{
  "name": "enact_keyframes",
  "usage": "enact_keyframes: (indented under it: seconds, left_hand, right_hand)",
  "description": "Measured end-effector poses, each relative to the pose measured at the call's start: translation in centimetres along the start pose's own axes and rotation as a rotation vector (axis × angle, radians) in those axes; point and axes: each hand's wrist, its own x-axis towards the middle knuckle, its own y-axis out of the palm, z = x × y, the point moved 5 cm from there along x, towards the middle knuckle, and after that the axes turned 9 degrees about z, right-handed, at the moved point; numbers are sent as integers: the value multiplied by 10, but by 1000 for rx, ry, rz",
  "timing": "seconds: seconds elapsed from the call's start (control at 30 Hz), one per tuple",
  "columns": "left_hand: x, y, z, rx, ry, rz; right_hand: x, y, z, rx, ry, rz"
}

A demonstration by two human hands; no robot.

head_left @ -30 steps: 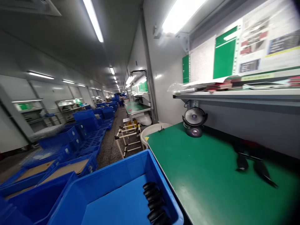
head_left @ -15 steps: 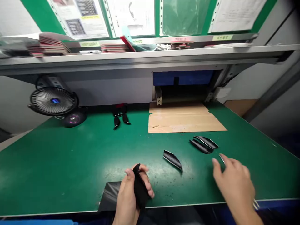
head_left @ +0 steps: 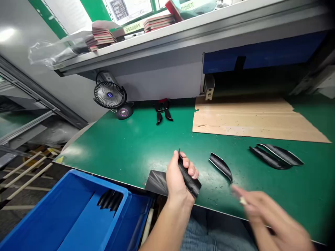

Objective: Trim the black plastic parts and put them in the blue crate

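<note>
My left hand (head_left: pixel 179 174) is closed round a curved black plastic strip (head_left: pixel 190 177), held just above the green bench (head_left: pixel 125 146) near its front edge. A flat black pad (head_left: pixel 156 182) lies on the bench right beside that hand. My right hand (head_left: pixel 272 218) is smeared by motion at the lower right, with something small and pale (head_left: pixel 243 200) at its fingertips. One loose black strip (head_left: pixel 221 166) lies between the hands. Two more black strips (head_left: pixel 274 157) lie side by side further right.
A blue bin (head_left: pixel 68 212) with several black strips (head_left: pixel 110 199) in it stands below the bench's left end. At the back are a small fan (head_left: pixel 110 94), black-and-red cutters (head_left: pixel 162 111), a cardboard sheet (head_left: pixel 251 120) and a shelf (head_left: pixel 167 38) with stacked booklets.
The view swung from the aisle onto the bench, then shifted left and down so the blue bin shows again. My right hand dropped towards the bench's front edge; my left hand keeps its strip.
</note>
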Motion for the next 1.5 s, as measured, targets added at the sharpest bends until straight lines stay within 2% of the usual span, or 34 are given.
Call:
enact_keyframes:
  seconds: [0.07,0.13,0.23,0.37,0.5,0.63,1.17,1.37,1.43,1.5]
  left_hand:
    - [-4,0,-2,20,41,-5]
    - [-8,0,-6,47,70,6]
    - [-11,0,-12,75,101,28]
    - [-14,-1,-17,114,140,50]
    - [-16,-2,-17,138,154,66]
    - [-18,-4,-18,152,173,54]
    - [-16,-3,-16,183,216,14]
    - [-15,-8,-15,171,202,-36]
    - [-12,-11,-14,124,163,-64]
    - [-9,-13,-15,77,130,-77]
  right_hand:
    - [6,22,40,102,-85,97]
    - [11,35,60,159,-135,187]
    - [17,45,60,191,-156,321]
    - [20,52,52,259,-88,501]
    - [23,55,54,266,-2,557]
    - [24,55,58,224,18,514]
    - [19,50,61,-98,-133,268]
    - [11,44,71,-351,-248,20]
    - [7,42,76,-348,-276,-29]
    - [4,36,78,-223,-263,-105]
